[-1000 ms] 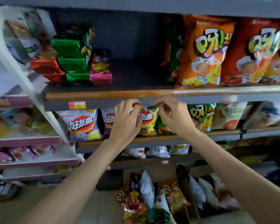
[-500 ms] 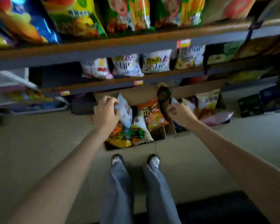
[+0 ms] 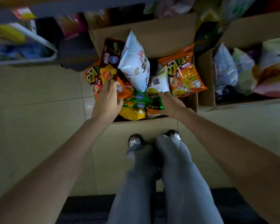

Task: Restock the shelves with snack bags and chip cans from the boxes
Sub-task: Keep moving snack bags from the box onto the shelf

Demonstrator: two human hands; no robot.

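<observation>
Down on the tiled floor (image 3: 31, 126), directly ahead of the person's shoes (image 3: 153, 139) and grey trouser legs (image 3: 160, 183), an open cardboard box (image 3: 152, 33) stood packed with snack bags. Both bare arms reached into it from above. The left hand (image 3: 107, 101) was at the box's left side, its fingers curled down over the lower edge of a dark red snack bag (image 3: 110, 62) that leaned upright there; it appeared to grip that bag, though the fingertips were hidden behind the packets. The right hand (image 3: 170, 102) lay at the near right of the box with fingers bent, touching the edge of the green foil packets (image 3: 142, 101) that lay flat near the front; whether it actually pinched them I could not tell. A tall white bag (image 3: 134, 62) stood tilted in the middle, just beside the dark red one, and an orange bag (image 3: 183, 73) lay against the right wall. Another orange bag (image 3: 90, 76) sat under the left hand, and a yellow bag (image 3: 132, 113) lay at the front edge beneath the green packets. A second cardboard box (image 3: 252, 26) to the right held pale and pink bags (image 3: 242, 68). Blurred shelf stock ran along the top of the view, too smeared to identify.
</observation>
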